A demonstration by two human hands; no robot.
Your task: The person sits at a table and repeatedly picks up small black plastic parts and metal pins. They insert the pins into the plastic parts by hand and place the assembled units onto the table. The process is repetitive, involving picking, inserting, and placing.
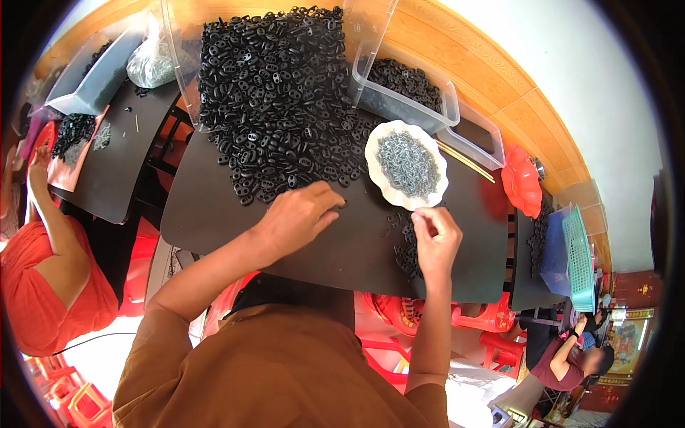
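A large heap of small black oval plastic pieces with two holes (275, 100) spreads over the dark table. At its near edge is my left hand (296, 217), fingers curled; a black bit shows at its fingertips, apparently one such piece. A white scalloped bowl (372, 165) holds many small grey metallic-looking parts, probably springs (408, 164). Just below the bowl's near rim, my right hand (437, 239) is closed in a pinch; what it holds, if anything, is too small to make out. Beside this hand lies a smaller cluster of black pieces (407, 257), partly hidden by it.
Clear plastic bins (449, 107) stand behind the bowl, near wooden chopsticks (467, 162) and a red scalloped dish (522, 182). The table (207, 207) has a rounded left edge. One person in red (53, 285) sits left; another (567, 360) is far right.
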